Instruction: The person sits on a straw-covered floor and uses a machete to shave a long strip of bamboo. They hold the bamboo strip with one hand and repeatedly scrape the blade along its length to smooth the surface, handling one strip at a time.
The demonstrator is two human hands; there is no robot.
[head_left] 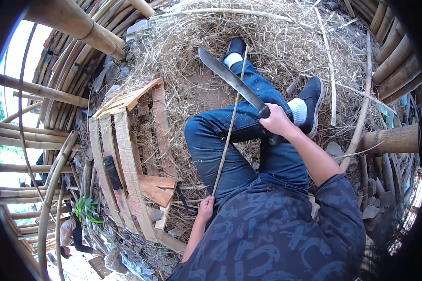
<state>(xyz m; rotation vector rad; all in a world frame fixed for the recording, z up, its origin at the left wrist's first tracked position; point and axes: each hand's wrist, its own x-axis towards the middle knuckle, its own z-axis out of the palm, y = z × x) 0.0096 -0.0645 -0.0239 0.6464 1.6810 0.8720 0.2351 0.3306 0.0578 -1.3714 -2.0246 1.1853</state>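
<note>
My right hand [277, 122] is wrapped round the dark handle of a machete [234, 82]. The long grey blade points up and to the left, above my crossed legs, and passes close to or over a thin bamboo strip [232, 119]; whether they touch I cannot tell. My left hand [205, 207] grips the strip's lower end beside my left hip. From there the strip runs up across my thigh toward my far shoe.
A slatted wooden crate [126, 159] lies at my left with a dark object [112, 172] on its slats. Bamboo shavings [276, 37] cover the ground ahead. Bamboo poles [42, 89] stand around, one thick pole [394, 140] at right. Another person [70, 234] is at far lower left.
</note>
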